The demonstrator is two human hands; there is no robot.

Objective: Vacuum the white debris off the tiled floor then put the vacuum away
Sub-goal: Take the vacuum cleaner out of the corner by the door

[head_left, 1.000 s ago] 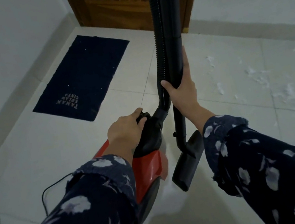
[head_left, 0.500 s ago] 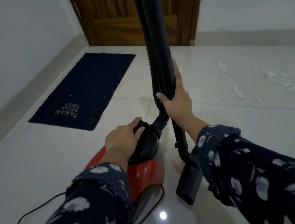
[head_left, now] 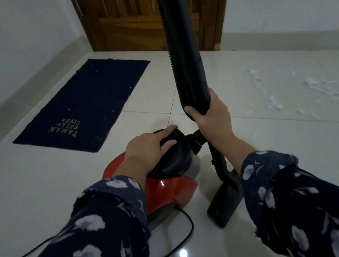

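Note:
A red canister vacuum (head_left: 170, 189) with a black top sits on the tiled floor (head_left: 50, 190) in front of me. My left hand (head_left: 151, 147) grips the black handle on its top. My right hand (head_left: 211, 116) is wrapped around the black wand and ribbed hose (head_left: 181, 35), which stand upright. The black floor nozzle (head_left: 225, 204) rests on the tiles to the right of the canister. White debris (head_left: 316, 91) lies scattered over the tiles at the right.
A dark blue mat (head_left: 85, 104) with white lettering lies at the left by the wall. A wooden door (head_left: 143, 12) stands shut straight ahead. The black power cord (head_left: 183, 237) loops across the floor near my left sleeve.
The view has tilted up, showing more of the door. The canister now rests lower on the floor. Both hands keep their holds.

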